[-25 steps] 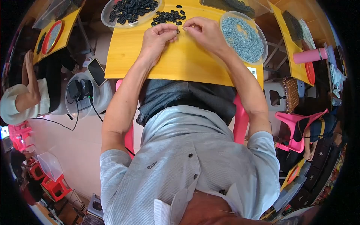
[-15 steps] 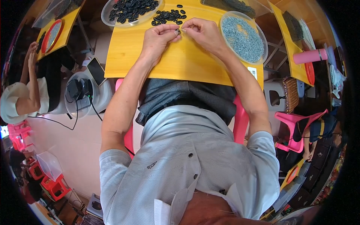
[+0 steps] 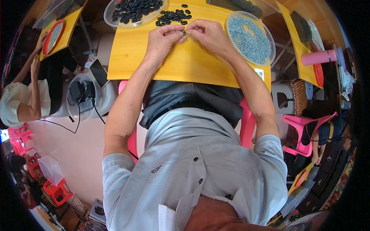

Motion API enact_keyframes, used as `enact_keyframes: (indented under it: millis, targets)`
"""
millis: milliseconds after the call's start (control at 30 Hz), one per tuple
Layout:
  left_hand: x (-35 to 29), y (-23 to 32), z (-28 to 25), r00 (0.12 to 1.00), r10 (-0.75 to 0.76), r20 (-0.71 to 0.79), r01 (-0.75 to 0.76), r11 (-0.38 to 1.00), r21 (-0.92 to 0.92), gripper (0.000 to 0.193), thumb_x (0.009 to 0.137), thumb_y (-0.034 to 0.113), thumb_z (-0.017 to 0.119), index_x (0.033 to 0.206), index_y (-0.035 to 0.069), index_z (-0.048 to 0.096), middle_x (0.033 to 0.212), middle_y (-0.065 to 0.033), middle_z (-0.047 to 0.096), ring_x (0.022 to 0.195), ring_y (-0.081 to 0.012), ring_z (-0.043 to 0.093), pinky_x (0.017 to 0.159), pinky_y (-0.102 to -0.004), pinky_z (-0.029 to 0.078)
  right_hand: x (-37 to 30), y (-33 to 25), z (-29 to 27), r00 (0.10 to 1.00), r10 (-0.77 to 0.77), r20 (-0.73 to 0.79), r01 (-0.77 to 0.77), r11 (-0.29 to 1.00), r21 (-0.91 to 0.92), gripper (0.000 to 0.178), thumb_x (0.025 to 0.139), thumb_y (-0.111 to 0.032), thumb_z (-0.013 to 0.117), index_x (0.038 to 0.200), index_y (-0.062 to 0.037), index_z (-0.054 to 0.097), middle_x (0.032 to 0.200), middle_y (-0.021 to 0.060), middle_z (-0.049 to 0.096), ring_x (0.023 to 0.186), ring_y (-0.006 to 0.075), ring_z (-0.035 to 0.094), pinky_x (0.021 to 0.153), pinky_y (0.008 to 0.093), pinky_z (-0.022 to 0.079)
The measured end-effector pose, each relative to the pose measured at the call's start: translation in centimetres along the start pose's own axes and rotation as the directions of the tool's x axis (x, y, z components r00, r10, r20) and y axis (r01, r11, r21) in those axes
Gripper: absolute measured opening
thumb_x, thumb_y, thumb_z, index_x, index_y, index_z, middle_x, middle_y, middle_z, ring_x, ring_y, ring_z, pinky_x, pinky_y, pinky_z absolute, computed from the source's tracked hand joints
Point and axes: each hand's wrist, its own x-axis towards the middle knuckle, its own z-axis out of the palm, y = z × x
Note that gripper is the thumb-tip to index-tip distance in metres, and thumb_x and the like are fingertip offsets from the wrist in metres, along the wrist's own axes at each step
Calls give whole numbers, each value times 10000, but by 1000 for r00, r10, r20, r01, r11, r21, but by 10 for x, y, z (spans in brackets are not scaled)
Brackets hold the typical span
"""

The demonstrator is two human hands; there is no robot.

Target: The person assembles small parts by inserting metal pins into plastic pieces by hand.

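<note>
Fingertips of my left hand (image 3: 161, 41) pinch a small black oval part (image 3: 184, 33) above the yellow table (image 3: 142, 65). My right hand (image 3: 210, 34) meets it from the other side, thumb and forefinger closed; whatever they hold is too small to make out. Just beyond my hands lies a loose pile of black oval parts (image 3: 173, 16) with holes in them. A clear round tub (image 3: 109, 17) at the far left holds many more of these. Beside my right wrist, a second clear tub (image 3: 273, 52) is filled with small silvery screws (image 3: 250, 40).
A clear bin (image 3: 231, 5) stands at the table's far edge. Left of me, a stool bears a phone (image 3: 99, 73) and black adapters (image 3: 81, 91) with cables. A co-worker's arm (image 3: 34, 82) reaches to another table. Rightward are a pink bottle (image 3: 318, 57) and a pink chair (image 3: 298, 133).
My right hand has shifted slightly, its fingertips still at the black part. At the left, the co-worker's hands have moved apart, one reaching toward a red tray.
</note>
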Motion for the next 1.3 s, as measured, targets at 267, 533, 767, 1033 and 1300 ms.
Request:
enact_keyframes:
  millis: [267,533,767,1033,1300]
  targets:
    - [-9,7,8,992,115,-48,-103,974,202,202,884,-5,673,1068,-84,695,926,-132,737,834,-143,713,765,-227,559,2,18,11,1000,23,22,-25,991,129,226,891,-192,660,971,11,721,710,85,678,626,119,613,602,294,502]
    - [-9,3,10,983,150,-104,-139,984,110,221,891,16,699,1093,-70,678,947,-94,719,843,-145,694,777,-235,547,3,7,7,993,111,47,-118,969,219,177,921,-136,658,978,29,687,750,12,659,638,61,587,579,224,467]
    - [-6,-2,5,994,92,-61,-86,991,104,227,893,20,708,1099,-69,673,956,-103,717,853,-144,689,778,-237,545,2,10,8,995,95,43,-100,980,170,180,913,-136,664,973,30,698,746,8,659,639,59,592,581,219,466]
    - [2,3,-8,972,93,-215,-105,993,-48,228,901,-31,664,1124,-77,651,948,-113,709,795,-157,681,769,-248,554,14,13,-7,993,40,-110,-30,996,89,185,900,-156,678,1004,-10,726,734,22,677,621,81,600,587,251,484]
    - [5,4,-16,973,50,-225,-80,989,-125,228,904,-44,653,1124,-91,614,986,-160,706,810,-175,693,764,-240,562,51,25,6,999,-30,-14,24,940,-341,212,854,-150,617,991,-48,743,916,164,725,877,355,689,802,444,533]
